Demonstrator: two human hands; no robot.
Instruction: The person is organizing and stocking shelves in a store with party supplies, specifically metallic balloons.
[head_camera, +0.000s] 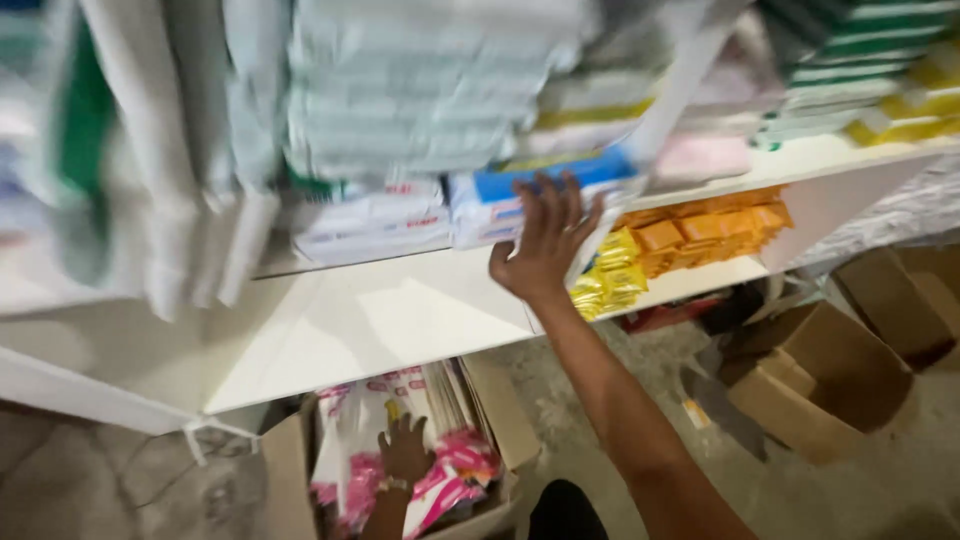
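your right hand (545, 240) rests against the stacked packs (520, 205) on the shelf (380, 320); below that shelf, your left hand (405, 452) sits on packets (450, 470) inside a box (290, 480). more boxes (820, 380) lie right.

Right hand (545, 240) flat against shelved packets (505, 205), left hand (405, 452) on pink packets (450, 475) in carton (500, 410)

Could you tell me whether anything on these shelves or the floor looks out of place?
Nothing is clearly spilled or damaged. The open cardboard boxes lie tilted on the floor at the right, flaps loose. The right hand presses against the blue-and-white packs; the left hand rests on pink packets in a box.
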